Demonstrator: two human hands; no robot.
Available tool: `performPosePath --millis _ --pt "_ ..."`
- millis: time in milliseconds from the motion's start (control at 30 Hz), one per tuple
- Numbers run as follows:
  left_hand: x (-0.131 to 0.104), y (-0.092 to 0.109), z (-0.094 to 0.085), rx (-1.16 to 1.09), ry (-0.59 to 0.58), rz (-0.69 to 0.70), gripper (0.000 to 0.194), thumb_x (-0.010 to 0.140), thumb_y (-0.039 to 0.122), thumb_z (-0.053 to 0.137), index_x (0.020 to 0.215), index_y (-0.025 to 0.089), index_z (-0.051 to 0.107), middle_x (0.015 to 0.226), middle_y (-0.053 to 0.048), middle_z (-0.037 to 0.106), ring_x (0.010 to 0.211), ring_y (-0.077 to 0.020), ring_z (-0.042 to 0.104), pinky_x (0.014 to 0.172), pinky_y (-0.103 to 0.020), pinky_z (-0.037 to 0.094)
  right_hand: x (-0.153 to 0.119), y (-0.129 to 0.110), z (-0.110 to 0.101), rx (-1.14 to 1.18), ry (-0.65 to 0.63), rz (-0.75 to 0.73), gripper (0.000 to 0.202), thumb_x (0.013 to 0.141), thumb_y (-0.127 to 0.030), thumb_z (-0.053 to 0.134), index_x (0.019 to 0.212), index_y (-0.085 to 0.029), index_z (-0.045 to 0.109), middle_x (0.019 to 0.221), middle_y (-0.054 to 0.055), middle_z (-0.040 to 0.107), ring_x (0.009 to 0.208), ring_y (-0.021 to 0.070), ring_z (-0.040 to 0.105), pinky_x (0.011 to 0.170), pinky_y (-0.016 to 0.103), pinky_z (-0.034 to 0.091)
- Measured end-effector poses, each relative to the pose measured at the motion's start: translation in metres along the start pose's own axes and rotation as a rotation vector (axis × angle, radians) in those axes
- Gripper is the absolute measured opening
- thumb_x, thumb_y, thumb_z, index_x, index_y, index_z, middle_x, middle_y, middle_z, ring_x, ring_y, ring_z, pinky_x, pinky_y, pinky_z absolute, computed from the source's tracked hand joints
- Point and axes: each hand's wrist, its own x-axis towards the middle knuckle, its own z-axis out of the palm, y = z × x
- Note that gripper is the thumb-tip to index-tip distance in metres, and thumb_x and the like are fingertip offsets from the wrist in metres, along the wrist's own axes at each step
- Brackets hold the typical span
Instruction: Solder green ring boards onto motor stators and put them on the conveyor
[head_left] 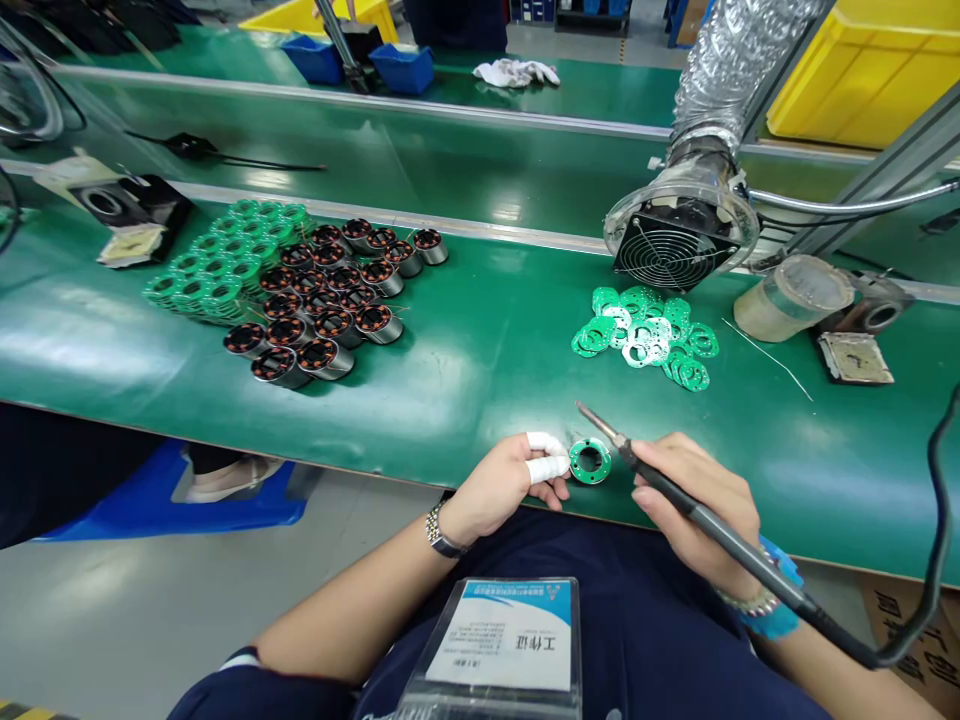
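My left hand, white tape on thumb and finger, pinches the edge of a round motor part topped by a green ring-shaped circuit board at the bench's front edge. In my right hand is a soldering iron. Its tip points up and left, just above the ring board and seemingly apart from it. Beyond my hands lies a loose pile of green ring boards. To the left stand several metal motor stators with copper windings, next to rows of parts topped with green boards.
A fume fan on a foil duct hangs behind the board pile. A cloudy tub, a soldering iron stand and a strand of wire are at right. The iron's black cable loops at far right.
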Motion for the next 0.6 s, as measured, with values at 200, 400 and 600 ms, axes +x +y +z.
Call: performPosePath --millis 200,400,600 --pt "-0.0004 0.0 -0.0002 0.009 0.007 0.0 0.021 0.066 0.027 0.07 0.068 0.011 0.056 0.061 0.0 0.057 0.053 -0.0094 0.058 0.048 -0.021 0.049 -0.0005 -0.0054 -0.0114 0.063 -0.066 0.078 0.023 0.076 -0.004 0.055 0.094 -0.016 0.065 0.071 0.004 0.062 0.063 0.0142 0.053 0.057 0.029 0.044" --pt "-0.0006 -0.0004 0.0003 0.016 0.003 0.001 0.019 0.067 0.025 0.069 0.069 0.012 0.056 0.062 0.001 0.056 0.053 -0.0094 0.058 0.046 -0.02 0.049 -0.0012 -0.0047 -0.0087 0.105 -0.089 0.101 0.023 0.076 -0.004 0.056 0.094 -0.015 0.065 0.072 0.005 0.063 0.063 0.0137 0.052 0.056 0.029 0.045" --pt "-0.0004 -0.0003 0.0011 0.023 0.013 -0.001 0.018 0.067 0.025 0.068 0.069 0.012 0.055 0.062 0.001 0.056 0.052 -0.0092 0.057 0.046 -0.02 0.049 0.0009 -0.0058 -0.0095 0.105 -0.097 0.096 0.022 0.076 -0.004 0.056 0.093 -0.014 0.066 0.07 0.005 0.062 0.062 0.0139 0.052 0.055 0.029 0.045"
